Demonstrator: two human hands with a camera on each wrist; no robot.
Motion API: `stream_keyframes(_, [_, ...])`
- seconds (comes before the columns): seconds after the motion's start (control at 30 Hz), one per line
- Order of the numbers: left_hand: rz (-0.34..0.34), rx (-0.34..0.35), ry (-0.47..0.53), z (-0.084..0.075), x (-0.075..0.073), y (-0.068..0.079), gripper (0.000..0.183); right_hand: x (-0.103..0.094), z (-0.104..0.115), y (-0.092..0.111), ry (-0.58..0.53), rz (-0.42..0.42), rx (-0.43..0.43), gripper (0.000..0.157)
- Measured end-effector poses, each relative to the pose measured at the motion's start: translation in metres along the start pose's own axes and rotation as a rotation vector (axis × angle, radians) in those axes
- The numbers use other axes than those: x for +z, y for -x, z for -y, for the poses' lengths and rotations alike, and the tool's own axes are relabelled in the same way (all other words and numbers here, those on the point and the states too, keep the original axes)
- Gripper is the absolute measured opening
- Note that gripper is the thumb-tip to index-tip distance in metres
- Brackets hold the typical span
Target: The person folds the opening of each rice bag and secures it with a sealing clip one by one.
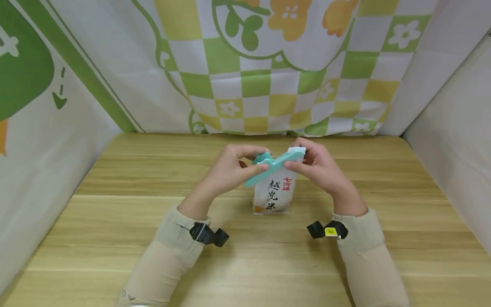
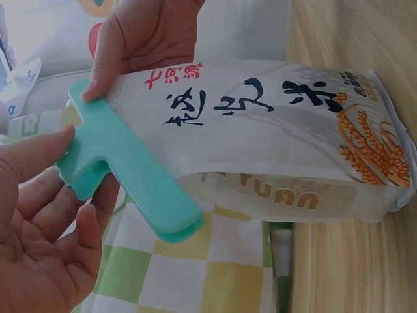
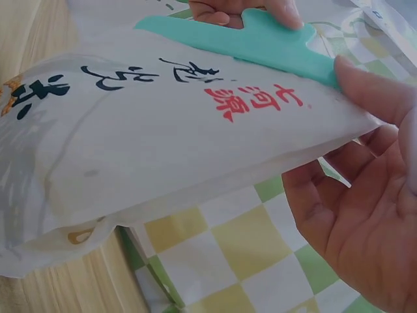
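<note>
A white bag of rice [image 1: 273,194] with black and red lettering stands on the wooden table. Across its top lies a teal bag clip [image 2: 140,166], slanting up toward the right in the head view. My left hand [image 1: 232,168] pinches the clip's handle tabs between thumb and fingers. At the bag's upper right corner, my right hand [image 1: 316,164] has its thumb on the end of the clip and its fingers behind the bag [image 3: 176,130]. In the right wrist view the clip [image 3: 247,45] runs along the bag's top edge.
The wooden table [image 1: 115,221] reaches back to a hanging cloth [image 1: 276,102] with green and yellow checks. White panels rise on both sides. Each forearm wears a black wrist camera, the left one [image 1: 207,234] and the right one [image 1: 330,230].
</note>
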State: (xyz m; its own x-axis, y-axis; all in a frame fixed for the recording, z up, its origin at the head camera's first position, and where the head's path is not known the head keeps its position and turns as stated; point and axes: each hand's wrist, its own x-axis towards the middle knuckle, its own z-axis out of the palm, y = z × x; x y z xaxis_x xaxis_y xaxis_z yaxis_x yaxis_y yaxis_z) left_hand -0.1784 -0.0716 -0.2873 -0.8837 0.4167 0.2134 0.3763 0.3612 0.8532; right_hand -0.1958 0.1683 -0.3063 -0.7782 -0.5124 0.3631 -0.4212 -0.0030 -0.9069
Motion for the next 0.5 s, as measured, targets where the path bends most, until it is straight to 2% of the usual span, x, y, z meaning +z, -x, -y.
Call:
stream_keyframes(0.13, [0.028,0.003,0.045,0.005,-0.002,0.002,0.028,0.000,0.001,0.000,0.007,0.026,0.022,0.014])
stream_keyframes(0.23, [0.065,-0.004,0.079,0.011,-0.003,0.002,0.030,-0.001,0.001,-0.001,0.057,0.050,0.046,0.007])
stream_keyframes(0.37, [0.100,-0.040,0.127,0.021,-0.007,0.003,0.033,-0.004,0.000,0.000,0.127,0.055,0.066,0.021])
stream_keyframes(0.5, [0.133,-0.104,0.192,0.032,-0.013,0.004,0.034,-0.012,-0.001,0.006,0.142,0.015,0.052,0.033])
